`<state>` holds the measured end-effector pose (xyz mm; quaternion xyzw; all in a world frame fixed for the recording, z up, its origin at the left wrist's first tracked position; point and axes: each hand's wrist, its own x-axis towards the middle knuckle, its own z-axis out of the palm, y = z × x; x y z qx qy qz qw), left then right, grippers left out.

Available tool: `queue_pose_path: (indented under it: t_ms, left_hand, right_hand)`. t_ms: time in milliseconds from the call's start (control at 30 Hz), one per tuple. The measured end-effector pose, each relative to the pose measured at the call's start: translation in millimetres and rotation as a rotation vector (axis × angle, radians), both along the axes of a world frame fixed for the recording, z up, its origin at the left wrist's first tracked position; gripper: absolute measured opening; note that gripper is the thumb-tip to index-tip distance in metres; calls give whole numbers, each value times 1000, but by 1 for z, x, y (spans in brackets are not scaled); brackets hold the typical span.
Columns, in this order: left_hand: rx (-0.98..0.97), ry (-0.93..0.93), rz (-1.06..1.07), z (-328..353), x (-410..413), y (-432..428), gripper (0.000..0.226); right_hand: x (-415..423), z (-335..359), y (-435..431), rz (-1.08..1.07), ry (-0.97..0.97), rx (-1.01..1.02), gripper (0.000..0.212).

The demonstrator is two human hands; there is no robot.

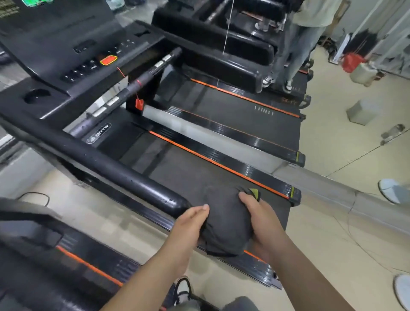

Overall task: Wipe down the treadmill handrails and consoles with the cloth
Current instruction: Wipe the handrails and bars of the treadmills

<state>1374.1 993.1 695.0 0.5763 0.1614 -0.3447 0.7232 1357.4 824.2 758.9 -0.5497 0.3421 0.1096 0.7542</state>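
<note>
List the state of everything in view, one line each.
Handrail, bare along its length.
Cloth, bunched, held at handrail's near end.
Left hand, grips cloth.
Right hand, grips cloth, thumb on top.
Screen, lit.
Red clip, hanging from its cord.

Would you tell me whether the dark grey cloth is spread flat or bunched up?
Bunched up: the dark grey cloth is a rounded wad between left hand and right hand.
</note>
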Motion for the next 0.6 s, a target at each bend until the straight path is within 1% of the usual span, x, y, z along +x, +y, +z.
queue_pose_path:
  t_ms: [133, 200, 233, 267, 333, 400, 467, 567, 600]
  left_hand:
    - [-74, 175, 132, 1, 21, -29, 42]
    - [-127, 241, 180, -3, 35, -48, 54]
    - [-159, 254, 213, -3, 44, -57, 60]
    - [-204, 251, 239, -3, 55, -67, 61]
    - [-339, 220, 287, -2, 81, -84, 55]
    - [-417, 214, 342, 4, 109, -97, 51]
    - [-389, 192, 350, 12, 132, -112, 50]
    - [-181, 123, 478, 15, 161, -124, 57]
    - [-152, 115, 525, 17, 169, -125, 54]
  right_hand:
    - [45, 12, -24, 31, -30, 226, 36]
    - [69, 18, -41, 32, -25, 336, 43]
    - [82, 18, -52, 32, -39, 377, 47]
    - [95, 19, -62, 43, -44, 404, 49]
    - [122, 20, -84, 99, -47, 453, 45]
    - [153, 17, -108, 183, -33, 452, 42]
    - [183, 10, -135, 274, -38, 404, 44]
    - [227, -3, -159, 353, 15, 326, 39]
    - [241, -7, -161, 385, 30, 305, 35]
